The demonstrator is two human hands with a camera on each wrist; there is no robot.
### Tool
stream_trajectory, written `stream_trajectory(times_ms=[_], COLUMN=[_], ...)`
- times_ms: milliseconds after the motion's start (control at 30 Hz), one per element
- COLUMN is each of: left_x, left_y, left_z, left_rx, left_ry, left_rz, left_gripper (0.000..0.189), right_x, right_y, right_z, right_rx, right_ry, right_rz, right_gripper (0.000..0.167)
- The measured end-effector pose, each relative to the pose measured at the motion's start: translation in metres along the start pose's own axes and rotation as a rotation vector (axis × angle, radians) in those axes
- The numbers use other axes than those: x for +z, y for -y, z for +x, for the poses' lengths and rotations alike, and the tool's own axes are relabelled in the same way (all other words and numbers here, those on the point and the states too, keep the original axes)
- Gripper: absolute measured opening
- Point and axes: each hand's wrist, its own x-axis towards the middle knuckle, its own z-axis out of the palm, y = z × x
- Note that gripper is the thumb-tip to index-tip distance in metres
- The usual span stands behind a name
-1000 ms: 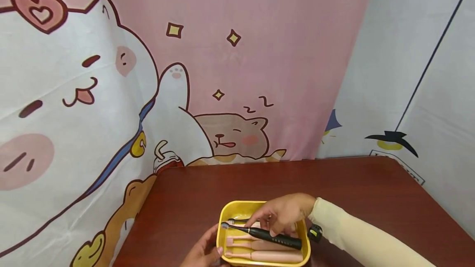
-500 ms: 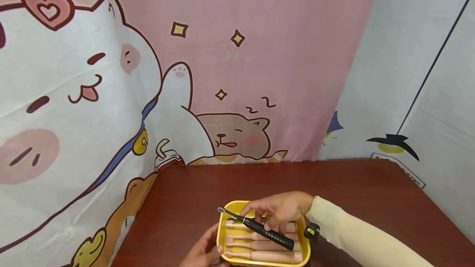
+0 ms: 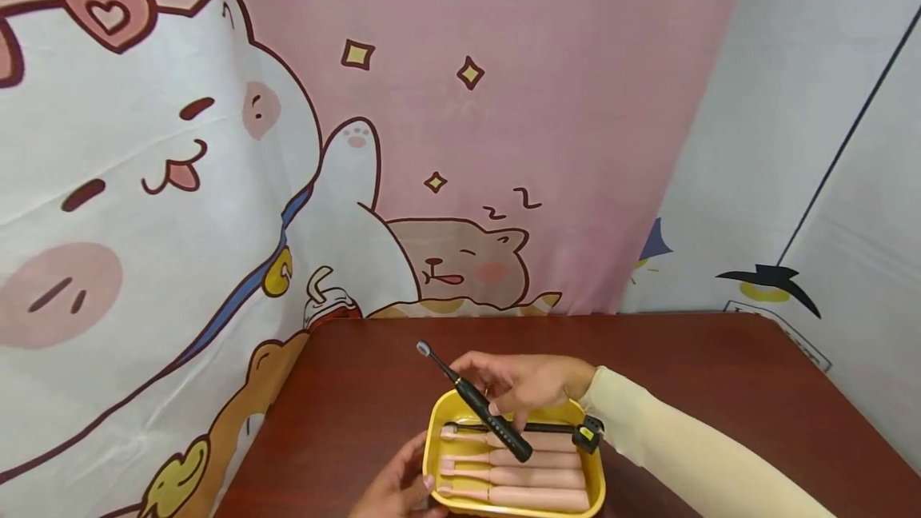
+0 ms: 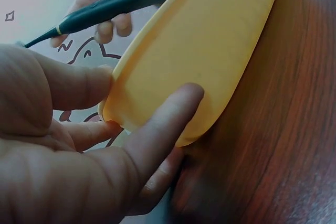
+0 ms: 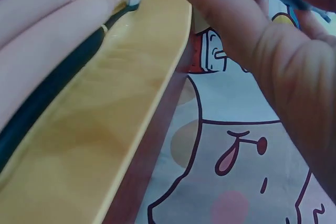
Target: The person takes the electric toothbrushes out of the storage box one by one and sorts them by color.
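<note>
Right hand (image 3: 521, 382) pinches a black toothbrush (image 3: 496, 420), tilted, above the yellow box (image 3: 599, 494); left hand (image 3: 397, 482) grips the box's end. Pick-up looks done, toothbrush not yet set down. Pink toothbrushes (image 3: 536, 496) and a second black one (image 3: 552, 427) lie in the box, none lifted.

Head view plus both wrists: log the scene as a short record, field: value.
left_hand: at left end of yellow tray, gripping it
right_hand: holds black toothbrush
held_brush_pose: tilted, head up and to the left, above the tray
tray_contents: pink toothbrushes side by side; another black toothbrush along far side
support: reddish-brown table
backdrop: printed cartoon cloth
unclear: exact pink count
</note>
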Motion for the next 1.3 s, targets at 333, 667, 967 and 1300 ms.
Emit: stream_trajectory(times_ms=[333, 667, 967, 1300], left_x=[-0.005, -0.008, -0.016, -0.010], left_y=[0.004, 0.008, 0.009, 0.005], left_z=[0.001, 0.004, 0.005, 0.004], left_rx=[0.013, 0.055, 0.072, 0.074], left_ry=[0.047, 0.090, 0.149, 0.144], left_rz=[-0.069, -0.078, -0.047, -0.083], left_gripper=[0.075, 0.075, 0.078, 0.077], right_x=[-0.010, -0.018, -0.028, -0.042], right_y=[0.007, 0.011, 0.008, 0.003], right_z=[0.019, 0.040, 0.073, 0.098], right_rx=[-0.058, -0.136, -0.198, -0.225], right_ry=[-0.137, -0.223, -0.378, -0.498], right_rz=[-0.036, 0.036, -0.056, -0.080], right_gripper=[0.066, 0.067, 0.070, 0.072])
